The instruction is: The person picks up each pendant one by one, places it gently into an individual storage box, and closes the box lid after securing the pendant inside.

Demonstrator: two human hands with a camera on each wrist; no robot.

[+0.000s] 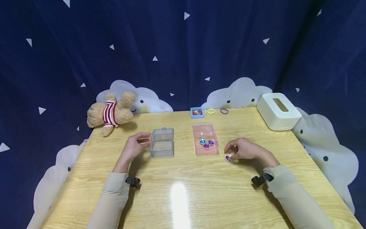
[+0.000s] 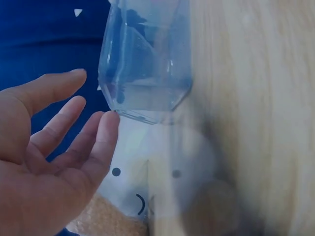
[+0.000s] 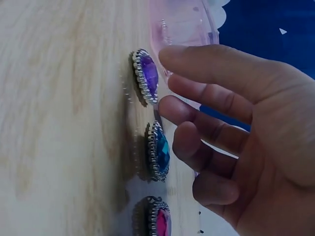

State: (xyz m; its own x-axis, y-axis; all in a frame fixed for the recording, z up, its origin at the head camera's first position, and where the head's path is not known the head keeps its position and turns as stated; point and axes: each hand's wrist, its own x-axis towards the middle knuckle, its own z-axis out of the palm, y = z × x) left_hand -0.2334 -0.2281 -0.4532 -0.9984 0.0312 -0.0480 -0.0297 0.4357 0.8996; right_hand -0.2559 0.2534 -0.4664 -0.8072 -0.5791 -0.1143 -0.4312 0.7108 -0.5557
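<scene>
My left hand (image 1: 137, 145) has its fingers spread beside a clear blue-grey plastic box (image 1: 161, 149). In the left wrist view, a fingertip meets the box's lower corner. My right hand (image 1: 243, 149) hovers with loosely bent fingers over a purple gem (image 1: 227, 158) with a beaded silver rim. Seen from the right wrist, the thumb tip is close beside that gem, and a teal gem (image 3: 160, 151) and a pink gem (image 3: 160, 219) stand in line along the table. The hand hides these two from the head view. A clear pink box (image 1: 201, 135) holds teal, purple and magenta gems.
At the back stand a small blue square box (image 1: 197, 116), a yellow ring (image 1: 211, 111) and a purple ring (image 1: 224, 111). A teddy bear (image 1: 110, 114) lies at the back left. A white tissue box (image 1: 274, 113) stands at the back right edge.
</scene>
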